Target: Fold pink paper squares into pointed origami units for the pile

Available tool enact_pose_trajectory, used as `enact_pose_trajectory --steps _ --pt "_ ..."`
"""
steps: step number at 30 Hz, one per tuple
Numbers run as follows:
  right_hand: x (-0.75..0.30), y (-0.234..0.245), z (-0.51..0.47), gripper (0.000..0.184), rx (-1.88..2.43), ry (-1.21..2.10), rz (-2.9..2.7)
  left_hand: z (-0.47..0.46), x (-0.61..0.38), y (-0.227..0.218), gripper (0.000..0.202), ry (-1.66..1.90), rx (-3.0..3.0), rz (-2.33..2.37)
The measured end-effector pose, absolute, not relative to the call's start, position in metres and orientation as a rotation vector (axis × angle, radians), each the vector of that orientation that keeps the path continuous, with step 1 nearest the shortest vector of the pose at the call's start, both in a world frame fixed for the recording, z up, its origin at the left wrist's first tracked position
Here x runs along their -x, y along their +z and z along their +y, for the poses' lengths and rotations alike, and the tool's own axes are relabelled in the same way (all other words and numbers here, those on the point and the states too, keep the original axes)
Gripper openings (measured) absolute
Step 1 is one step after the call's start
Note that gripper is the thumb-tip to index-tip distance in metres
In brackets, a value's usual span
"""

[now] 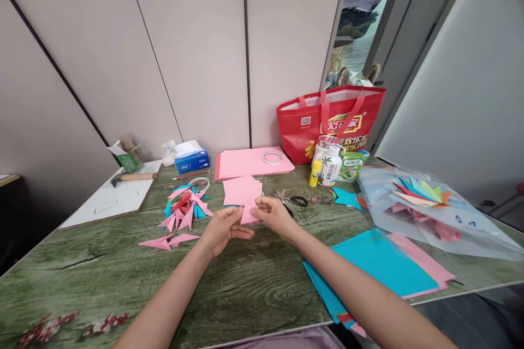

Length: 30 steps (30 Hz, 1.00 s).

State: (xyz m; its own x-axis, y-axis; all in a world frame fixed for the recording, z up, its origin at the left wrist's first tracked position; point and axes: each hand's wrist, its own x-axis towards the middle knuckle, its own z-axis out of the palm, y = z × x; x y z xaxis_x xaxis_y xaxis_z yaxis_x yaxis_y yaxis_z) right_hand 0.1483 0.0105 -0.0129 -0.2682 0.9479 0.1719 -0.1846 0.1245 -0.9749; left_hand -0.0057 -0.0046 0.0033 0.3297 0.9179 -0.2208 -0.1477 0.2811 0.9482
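The left hand [224,228] pinches the near left edge of a pink paper piece [248,215] between thumb and forefinger, its other fingers loosely extended beneath; the right hand [272,215] pinches the opposite side, fingers curled in. The piece is at the centre of the view, in front of the person, held at the table [229,289]; whether it is one layer or doubled cannot be told. A light, even pinch from both sides would likely serve the thin paper best, without buckling it; any edges brought together should be matched before pressing. Taking that piece as the middle of a clock, with twelve farthest from the person, a pink paper stack [239,190] lies just beyond it at twelve. Black-handled scissors [300,200] rest near the right hand, between two and three. A heap of pointed paper shapes [183,208], pink, red and blue, sits at nine, with two loose pink shapes [168,241] between eight and nine. Farther out, a blue tissue box [192,162] stands between ten and eleven, a red shopping bag [297,136] at one, a yellow glue stick [315,173] at two, and blue sheets [379,264] at four.
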Motion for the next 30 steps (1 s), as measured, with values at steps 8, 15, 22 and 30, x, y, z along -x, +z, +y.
enact_pose_trajectory --steps 8,15,22,30 --pt "-0.146 -0.019 0.013 0.020 0.823 1.294 -1.348 -0.007 0.002 0.002 0.034 0.862 -1.014 0.993" --pt "-0.139 -0.023 0.011 0.021 0.878 1.224 -1.232 -0.011 -0.005 0.001 0.035 0.966 -1.057 1.048" --pt "-0.142 -0.016 0.010 0.027 0.895 1.265 -1.137 -0.004 0.003 0.003 0.025 0.850 -0.949 0.929" --pt "-0.143 -0.013 0.008 0.027 0.856 1.348 -1.050 -0.012 -0.006 0.002 0.027 1.000 -1.185 0.955"
